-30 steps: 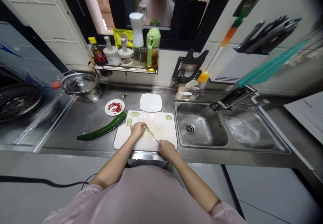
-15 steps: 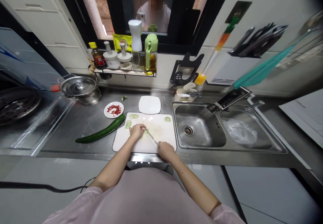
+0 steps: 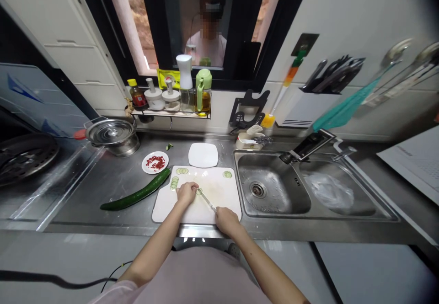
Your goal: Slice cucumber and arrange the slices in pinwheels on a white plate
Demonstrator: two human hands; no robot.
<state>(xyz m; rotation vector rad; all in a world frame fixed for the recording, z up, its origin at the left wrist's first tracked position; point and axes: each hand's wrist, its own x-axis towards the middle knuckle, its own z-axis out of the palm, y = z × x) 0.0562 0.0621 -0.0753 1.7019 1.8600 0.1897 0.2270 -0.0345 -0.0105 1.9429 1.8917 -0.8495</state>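
Observation:
On the white cutting board (image 3: 222, 203), my right hand (image 3: 227, 221) is wrapped round the handle of a small knife (image 3: 207, 200). The blade points up and left, its tip end at a thin cucumber slice (image 3: 199, 191). My left hand (image 3: 187, 194) is closed, thumb and fingertips pinching at that slice's left edge. Overlapping cucumber slices lie in a row (image 3: 174, 183) beside my left hand, another row (image 3: 182, 171) at the board's back left, and a small pile (image 3: 227, 174) at the back right. A long whole cucumber (image 3: 137, 195) touches or nearly touches the board's left side.
Behind the board is a white square plate (image 3: 203, 155); a round plate (image 3: 143, 163) holds chopped red pieces. A lidded steel pot (image 3: 121, 145) stands left. On the right are the sink (image 3: 274, 205) and faucet (image 3: 308, 146). A seasoning rack (image 3: 164, 113) hangs behind.
The view has tilted up, so the whole counter appears lower. Both hands, the knife and the slice keep nearly the same places on the board.

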